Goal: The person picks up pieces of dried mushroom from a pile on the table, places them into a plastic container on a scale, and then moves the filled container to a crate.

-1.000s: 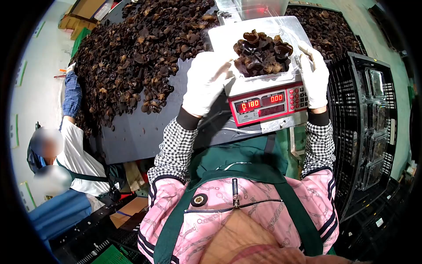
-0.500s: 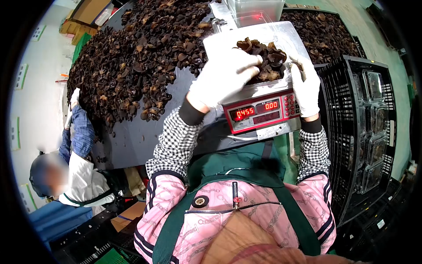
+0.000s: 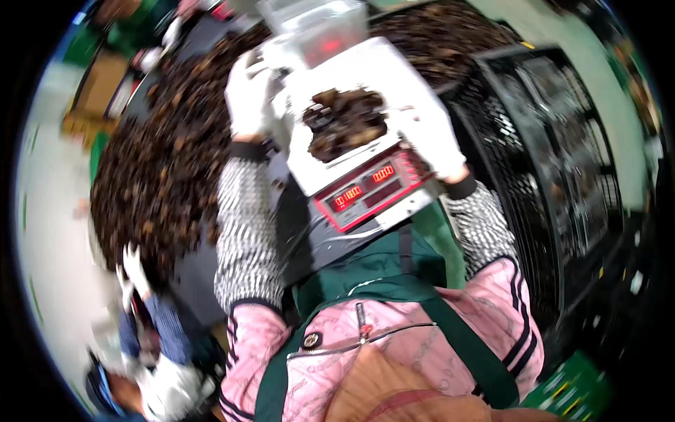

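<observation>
Dark wood-ear mushrooms [image 3: 344,121] lie in a clear tray on the white plate of a red-fronted scale [image 3: 369,191] with lit digits. My right hand [image 3: 430,137], in a white glove, is at the right edge of the tray; motion smears its fingers. Left of the scale, my left hand [image 3: 249,95], also gloved, is beside a clear plastic piece [image 3: 280,55]; its fingers are bent, and blur hides what they hold, if anything. Behind the plate stands a stack of clear containers [image 3: 323,32].
A big heap of mushrooms [image 3: 169,155] covers the dark table [image 3: 204,281] on the left, with a co-worker's gloved hands [image 3: 133,271] at its near edge. More mushrooms [image 3: 436,35] lie behind. Black crates [image 3: 492,105] with clear boxes [image 3: 573,141] stand at the right.
My left hand has left the mushrooms and moved back and left, beside the clear plastic. The view has turned and shifted. My right hand remains at the tray's right side.
</observation>
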